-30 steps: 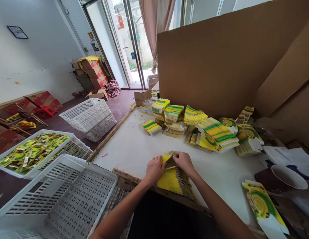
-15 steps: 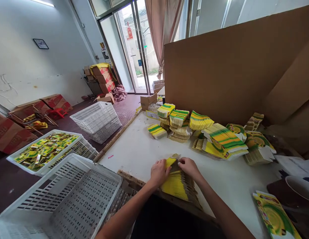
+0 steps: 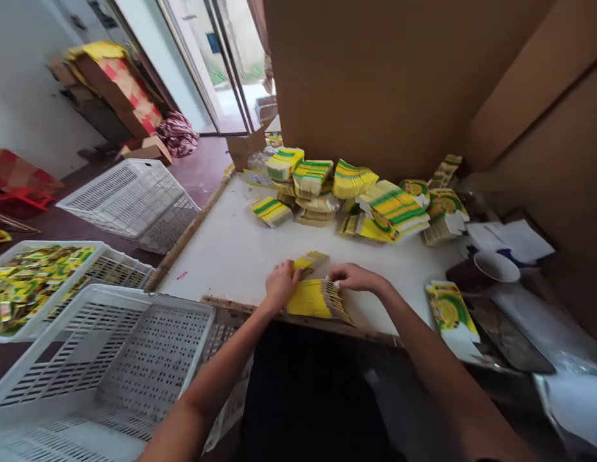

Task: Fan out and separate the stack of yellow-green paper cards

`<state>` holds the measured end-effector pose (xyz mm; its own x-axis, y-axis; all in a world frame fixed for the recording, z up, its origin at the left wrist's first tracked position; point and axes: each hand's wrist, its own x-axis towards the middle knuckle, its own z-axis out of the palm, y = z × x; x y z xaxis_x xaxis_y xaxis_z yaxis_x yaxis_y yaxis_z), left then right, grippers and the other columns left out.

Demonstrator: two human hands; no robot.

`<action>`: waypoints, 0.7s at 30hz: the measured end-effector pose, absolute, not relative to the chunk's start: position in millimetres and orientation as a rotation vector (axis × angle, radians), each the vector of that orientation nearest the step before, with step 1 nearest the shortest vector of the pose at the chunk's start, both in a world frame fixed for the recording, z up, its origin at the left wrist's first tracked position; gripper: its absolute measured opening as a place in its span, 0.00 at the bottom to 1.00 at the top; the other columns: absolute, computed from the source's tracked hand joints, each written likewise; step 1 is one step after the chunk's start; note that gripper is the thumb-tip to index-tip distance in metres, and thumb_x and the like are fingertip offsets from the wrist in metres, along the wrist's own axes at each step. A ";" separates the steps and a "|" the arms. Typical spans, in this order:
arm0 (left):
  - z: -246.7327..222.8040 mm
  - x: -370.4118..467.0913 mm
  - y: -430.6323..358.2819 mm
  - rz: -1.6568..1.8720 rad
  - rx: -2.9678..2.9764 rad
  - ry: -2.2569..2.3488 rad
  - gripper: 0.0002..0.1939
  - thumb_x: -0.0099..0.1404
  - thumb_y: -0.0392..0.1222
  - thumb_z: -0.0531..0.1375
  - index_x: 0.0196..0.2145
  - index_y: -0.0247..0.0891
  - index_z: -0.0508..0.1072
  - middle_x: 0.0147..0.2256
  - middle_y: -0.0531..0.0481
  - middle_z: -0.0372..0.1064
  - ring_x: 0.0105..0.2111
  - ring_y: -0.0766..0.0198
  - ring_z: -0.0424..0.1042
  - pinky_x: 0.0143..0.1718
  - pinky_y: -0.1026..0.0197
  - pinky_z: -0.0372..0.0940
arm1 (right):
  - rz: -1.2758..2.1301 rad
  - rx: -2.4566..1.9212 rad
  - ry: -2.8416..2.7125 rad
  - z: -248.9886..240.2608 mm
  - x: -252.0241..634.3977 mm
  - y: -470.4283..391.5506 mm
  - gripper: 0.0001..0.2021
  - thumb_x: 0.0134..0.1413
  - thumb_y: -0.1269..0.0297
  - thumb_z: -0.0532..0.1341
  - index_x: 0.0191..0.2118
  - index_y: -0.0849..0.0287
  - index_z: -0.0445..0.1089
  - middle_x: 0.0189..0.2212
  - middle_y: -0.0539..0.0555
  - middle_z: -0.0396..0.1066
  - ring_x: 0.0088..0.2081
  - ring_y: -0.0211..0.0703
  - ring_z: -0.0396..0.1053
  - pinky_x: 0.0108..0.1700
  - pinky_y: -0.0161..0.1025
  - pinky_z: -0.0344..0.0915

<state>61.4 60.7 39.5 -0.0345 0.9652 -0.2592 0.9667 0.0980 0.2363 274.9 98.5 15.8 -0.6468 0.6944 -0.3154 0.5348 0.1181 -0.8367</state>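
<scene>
A row of flat yellow cartons lies fanned on the table's near edge, below both hands. My left hand is closed on a yellow carton that stands partly lifted at the far end of the row, its thumb on the near side. To the right, my right hand has its fingers pinched together at the right ends of the row. Something whitish shows at its fingertips; I cannot make out what they hold.
Bundles of yellow-green cartons are piled along the back, before a tall cardboard sheet. At the right stand a dark cup and more cartons. Left below the table sit a white crate and a crate of small packets.
The view has tilted down and turned right. My right hand has moved from the lifted carton to the right ends of the row; my left hand stays at the carton.
</scene>
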 end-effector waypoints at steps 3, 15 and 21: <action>36.0 62.4 58.8 -0.024 1.959 2.009 0.18 0.70 0.46 0.46 0.53 0.38 0.63 0.50 0.43 0.68 0.51 0.55 0.64 0.48 0.57 0.59 | 1.573 -1.187 -2.153 11.3 278.9 98.2 0.15 0.45 0.73 0.54 0.38 0.63 0.74 0.38 0.53 0.76 0.41 0.45 0.70 0.46 0.38 0.63; 36.1 62.4 58.0 -0.060 2.029 2.033 0.17 0.70 0.46 0.46 0.51 0.39 0.64 0.48 0.44 0.70 0.49 0.56 0.66 0.46 0.58 0.60 | 0.602 -1.516 -2.292 5.8 254.3 98.3 0.17 0.53 0.79 0.53 0.43 0.59 0.74 0.41 0.57 0.70 0.43 0.45 0.67 0.43 0.37 0.62; 36.2 64.1 58.2 -0.070 2.029 2.046 0.16 0.71 0.46 0.46 0.51 0.39 0.64 0.48 0.45 0.70 0.48 0.57 0.66 0.46 0.59 0.60 | 0.464 -1.554 -2.439 18.7 250.2 98.9 0.15 0.55 0.79 0.53 0.39 0.59 0.75 0.41 0.57 0.69 0.44 0.45 0.65 0.44 0.36 0.61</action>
